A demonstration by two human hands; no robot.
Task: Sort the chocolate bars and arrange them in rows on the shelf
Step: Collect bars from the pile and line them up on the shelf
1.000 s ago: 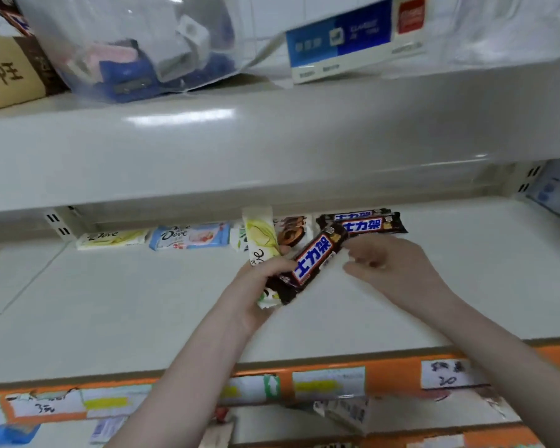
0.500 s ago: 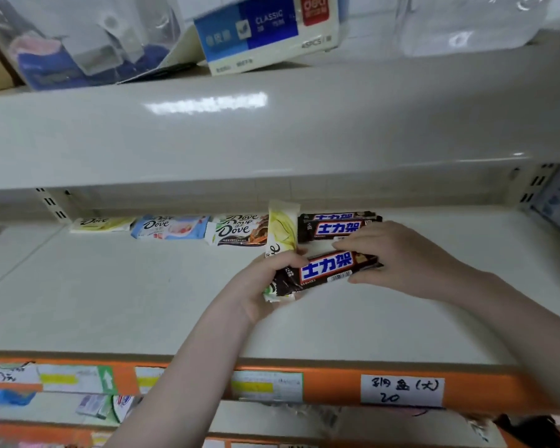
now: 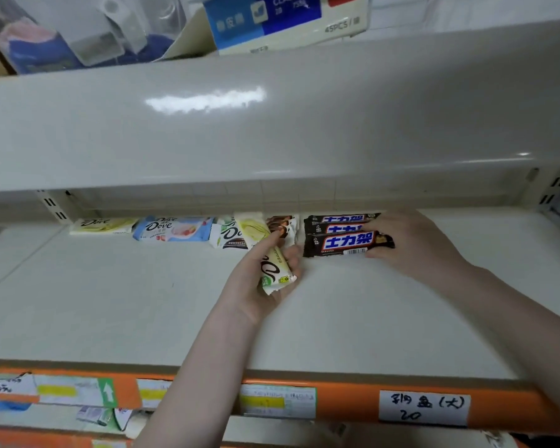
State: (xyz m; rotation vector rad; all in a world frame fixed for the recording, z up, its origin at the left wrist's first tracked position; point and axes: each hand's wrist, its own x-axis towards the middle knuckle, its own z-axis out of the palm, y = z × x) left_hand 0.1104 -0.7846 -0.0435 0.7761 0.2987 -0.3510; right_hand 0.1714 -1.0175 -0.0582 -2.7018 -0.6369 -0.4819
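Along the shelf point(image 3: 143, 302) back, from 10 o'clock rightward, lie a yellow Dove point(image 3: 102, 225), a blue Dove point(image 3: 173, 228) and a brown Dove point(image 3: 232, 236). The left hand point(image 3: 256, 286) grips a green Dove point(image 3: 272, 270), not yet placed. At 1 o'clock the right hand's point(image 3: 414, 244) fingers pinch the front Snickers point(image 3: 346, 243), third in its row.

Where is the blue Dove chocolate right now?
In the head view, the blue Dove bar lies at the back left of the shelf, between the yellow Dove bar and the dark Dove bar.
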